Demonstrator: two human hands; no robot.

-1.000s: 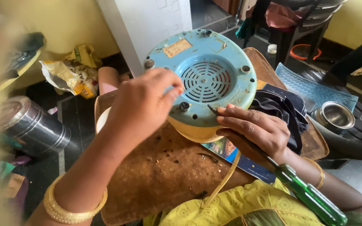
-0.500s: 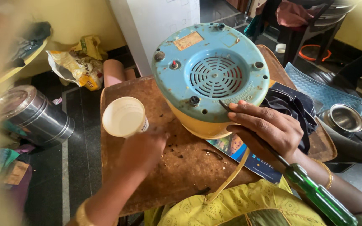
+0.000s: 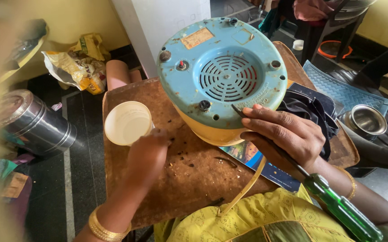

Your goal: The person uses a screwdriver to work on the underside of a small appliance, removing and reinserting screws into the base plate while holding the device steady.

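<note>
Blue appliance base (image 3: 223, 71) steadied by right hand (image 3: 288, 134) gripping screwdriver (image 3: 337, 204), left hand (image 3: 147, 154) grip hidden.

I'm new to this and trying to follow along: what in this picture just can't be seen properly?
- Left hand: fingertips face away by the paper cup, so any small part in them is hidden.
- Screwdriver: the right hand covers most of the shaft.
- Appliance base: lying bottom up, its front is hidden.
- Left edge: a blurred shape blocks that side.

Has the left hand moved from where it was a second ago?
Yes. The left hand has come off the blue appliance base down to the wooden board, beside the paper cup.
</note>
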